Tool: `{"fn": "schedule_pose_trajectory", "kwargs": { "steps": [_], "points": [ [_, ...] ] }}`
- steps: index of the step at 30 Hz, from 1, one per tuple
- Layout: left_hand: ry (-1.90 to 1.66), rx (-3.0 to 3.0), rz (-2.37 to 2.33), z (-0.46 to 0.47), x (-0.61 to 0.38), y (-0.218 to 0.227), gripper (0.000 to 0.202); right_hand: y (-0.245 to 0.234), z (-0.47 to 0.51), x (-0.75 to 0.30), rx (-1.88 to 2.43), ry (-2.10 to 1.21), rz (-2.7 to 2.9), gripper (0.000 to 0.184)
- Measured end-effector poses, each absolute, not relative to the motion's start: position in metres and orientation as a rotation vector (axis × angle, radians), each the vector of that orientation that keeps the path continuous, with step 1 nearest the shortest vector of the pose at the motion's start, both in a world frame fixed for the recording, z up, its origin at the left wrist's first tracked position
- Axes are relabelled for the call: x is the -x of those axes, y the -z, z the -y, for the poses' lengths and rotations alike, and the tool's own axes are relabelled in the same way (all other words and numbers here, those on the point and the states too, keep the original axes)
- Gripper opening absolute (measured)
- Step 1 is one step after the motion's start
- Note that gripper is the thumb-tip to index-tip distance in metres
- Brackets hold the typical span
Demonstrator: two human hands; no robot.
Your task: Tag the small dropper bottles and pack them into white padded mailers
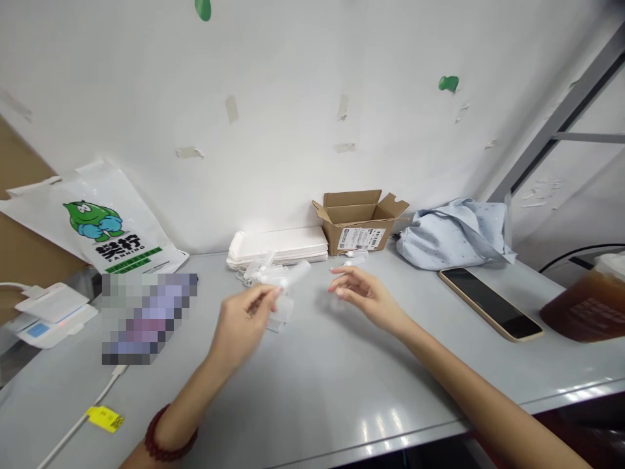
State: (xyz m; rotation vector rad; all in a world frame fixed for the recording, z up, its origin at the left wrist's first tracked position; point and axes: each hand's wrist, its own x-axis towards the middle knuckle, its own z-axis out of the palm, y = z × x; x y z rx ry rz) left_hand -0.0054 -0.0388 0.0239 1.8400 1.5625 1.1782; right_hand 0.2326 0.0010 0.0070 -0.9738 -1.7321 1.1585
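My left hand [241, 326] is closed in a pinch on a small translucent plastic piece [297, 275], which sticks out past the fingertips towards the right. Its exact kind is blurred. My right hand [364, 294] hovers a little to the right with its fingers apart and nothing in them. Just beyond my left hand lies a small pile of clear plastic pieces with thin white cords [258, 270]. Under and beside my left fingertips, more clear pieces [282, 316] rest on the grey table [312, 404]. Another clear piece [355, 258] lies before the cardboard box.
Against the wall stand a stack of flat white packets [278, 244], an open cardboard box [359, 225] and a light blue cloth bundle [454, 234]. On the right are a phone [488, 303] and a brown drink [586, 299]. A pixelated device [151, 319], white charger [53, 312] and white bag [107, 221] occupy the left.
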Motion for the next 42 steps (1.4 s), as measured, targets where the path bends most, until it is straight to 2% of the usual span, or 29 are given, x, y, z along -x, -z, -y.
{"fn": "schedule_pose_trajectory", "kwargs": {
  "steps": [5, 8, 10, 13, 16, 21, 30, 37, 42],
  "points": [
    [-1.558, -2.219, -1.839, 0.006, 0.044, -0.013, 0.026, 0.012, -0.033, -0.256, 1.231, -0.492, 1.860, 0.031],
    [-1.573, -2.296, -1.912, -0.009, 0.055, -0.004, 0.027, 0.026, -0.048, -0.265, 1.254, -0.173, 2.014, 0.029],
    [-1.485, -2.308, -1.910, -0.014, 0.056, -0.002, 0.028, 0.033, -0.054, -0.268, 1.284, -0.081, 2.107, 0.029],
    [-1.363, -2.256, -1.920, -0.013, 0.055, -0.005, 0.030, 0.038, -0.058, -0.270, 1.345, -0.029, 2.176, 0.030],
    [-1.465, -1.995, -1.934, -0.003, 0.051, -0.014, 0.035, 0.039, -0.059, -0.272, 1.396, -0.015, 2.198, 0.030],
    [-1.576, -1.627, -1.565, 0.016, 0.040, -0.031, 0.043, 0.040, -0.062, -0.276, 1.387, -0.006, 2.216, 0.034],
    [-1.526, -1.639, -1.263, 0.029, 0.025, -0.035, 0.039, 0.045, -0.067, -0.282, 1.467, -0.003, 2.243, 0.044],
    [-1.428, -1.636, -1.238, 0.034, 0.021, -0.034, 0.030, 0.037, -0.064, -0.281, 1.536, 0.065, 2.235, 0.040],
    [-1.368, -1.619, -1.159, 0.037, 0.018, -0.035, 0.036, 0.038, -0.060, -0.278, 1.578, 0.141, 2.249, 0.032]
  ]
}}
